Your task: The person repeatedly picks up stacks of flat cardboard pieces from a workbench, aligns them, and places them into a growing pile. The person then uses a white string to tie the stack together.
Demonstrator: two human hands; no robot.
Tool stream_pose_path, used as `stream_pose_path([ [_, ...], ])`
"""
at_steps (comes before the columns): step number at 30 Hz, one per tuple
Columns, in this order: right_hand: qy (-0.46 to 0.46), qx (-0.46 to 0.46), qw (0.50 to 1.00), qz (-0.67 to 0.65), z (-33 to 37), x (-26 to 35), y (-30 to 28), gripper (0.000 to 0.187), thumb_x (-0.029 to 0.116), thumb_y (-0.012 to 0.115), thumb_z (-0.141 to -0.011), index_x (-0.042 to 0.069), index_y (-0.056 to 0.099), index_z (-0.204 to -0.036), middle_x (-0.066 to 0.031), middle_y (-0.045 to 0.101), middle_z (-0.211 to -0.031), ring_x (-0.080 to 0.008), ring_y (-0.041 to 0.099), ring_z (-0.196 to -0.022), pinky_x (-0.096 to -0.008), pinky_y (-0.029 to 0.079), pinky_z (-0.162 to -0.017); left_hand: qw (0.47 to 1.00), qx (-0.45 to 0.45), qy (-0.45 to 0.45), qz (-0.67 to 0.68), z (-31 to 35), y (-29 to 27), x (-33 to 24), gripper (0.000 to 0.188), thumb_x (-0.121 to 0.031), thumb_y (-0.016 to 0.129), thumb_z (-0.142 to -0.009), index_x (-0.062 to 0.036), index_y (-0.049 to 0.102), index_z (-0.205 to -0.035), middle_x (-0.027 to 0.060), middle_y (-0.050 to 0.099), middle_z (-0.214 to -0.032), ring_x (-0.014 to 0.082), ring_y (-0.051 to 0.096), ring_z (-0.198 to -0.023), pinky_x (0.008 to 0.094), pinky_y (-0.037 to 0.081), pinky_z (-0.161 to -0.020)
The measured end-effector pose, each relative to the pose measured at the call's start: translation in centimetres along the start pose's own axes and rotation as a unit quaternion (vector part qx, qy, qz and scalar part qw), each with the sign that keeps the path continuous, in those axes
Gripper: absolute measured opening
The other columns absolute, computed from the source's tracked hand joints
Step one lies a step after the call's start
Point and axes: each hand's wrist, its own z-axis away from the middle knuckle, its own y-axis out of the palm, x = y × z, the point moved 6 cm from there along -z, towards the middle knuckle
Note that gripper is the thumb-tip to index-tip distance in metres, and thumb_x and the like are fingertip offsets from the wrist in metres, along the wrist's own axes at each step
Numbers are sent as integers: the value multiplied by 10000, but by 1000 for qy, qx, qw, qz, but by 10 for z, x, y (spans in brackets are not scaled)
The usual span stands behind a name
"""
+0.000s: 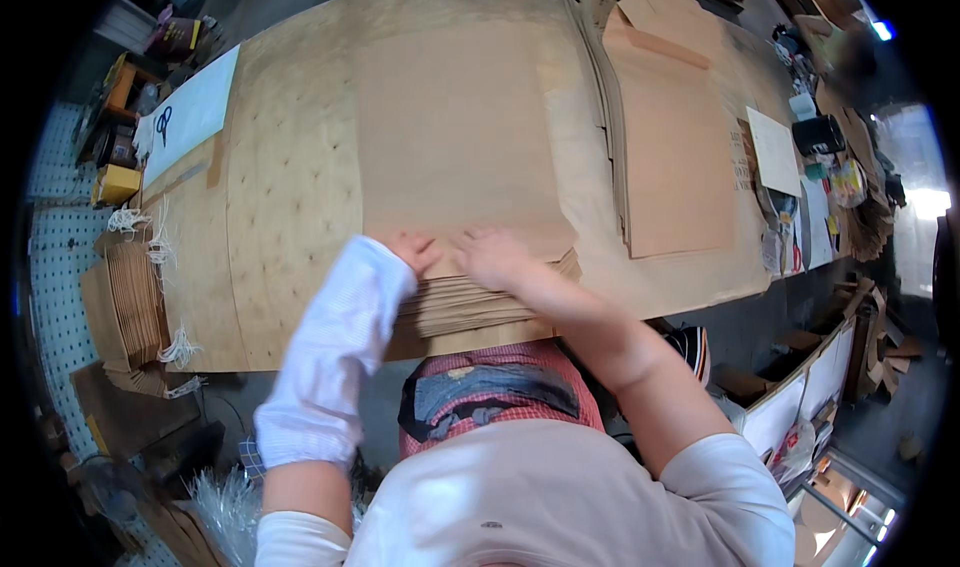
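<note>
A stack of large brown paper sheets or bags (455,132) lies on the plywood table (285,217) in front of me. The layered near ends (468,312) are folded and fanned out close to the table's front edge. My left hand (415,252) rests on the near part of the top sheet, its fingers stretched out. Beside it, my right hand (492,256) lies on the same paper, fingers spread and slightly blurred. Neither hand visibly holds anything apart from the paper beneath it. A pale sleeve cover (340,352) is on my left forearm.
Another pile of brown paper (670,152) lies to the right. Scissors (163,122) sit on a white sheet (200,117) at the far left. Bundled brown bags (135,302) and white strings (180,350) are at the left edge. A black object (818,135) stands far right.
</note>
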Motion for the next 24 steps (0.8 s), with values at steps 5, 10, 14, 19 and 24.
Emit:
stream_pose_path([
  [5,61,-184,975,108,32,1,23,565,431,392,-837,105,393,-1298,-141,351,-1349,-297,276,-1270,-467,186,-1039,908,-231,-334,102,31,21,-66,630,-452,461,-803,-154,318,-1340,192,247,-1389,388,203,-1280,564,140,-1015],
  [10,228,-207,943,126,64,-57,9,603,438,420,-824,86,368,-1310,-166,340,-1346,-304,275,-1263,-462,174,-1042,877,-256,-302,272,30,31,-40,665,-496,469,-797,-160,309,-1347,188,229,-1400,384,188,-1288,573,141,-1010],
  [14,312,-257,915,17,93,-110,14,596,418,416,-835,67,348,-1313,-214,318,-1342,-347,288,-1246,-466,215,-1027,845,-184,-463,194,51,28,-32,683,-514,470,-798,-135,308,-1343,198,226,-1397,388,191,-1283,567,217,-987],
  [19,241,-350,905,-8,86,-124,32,612,320,480,-804,25,312,-1313,-244,323,-1323,-363,319,-1224,-415,273,-1017,806,-238,-477,257,47,42,-15,648,-422,478,-833,-70,287,-1342,249,224,-1376,402,210,-1267,497,247,-1003],
  [24,216,-334,912,-97,71,-140,56,672,210,546,-719,-7,297,-1304,-233,293,-1339,-360,330,-1214,-388,312,-998,806,-298,-460,224,48,63,-13,632,-326,459,-852,6,234,-1342,273,209,-1371,410,202,-1266,455,201,-1036],
])
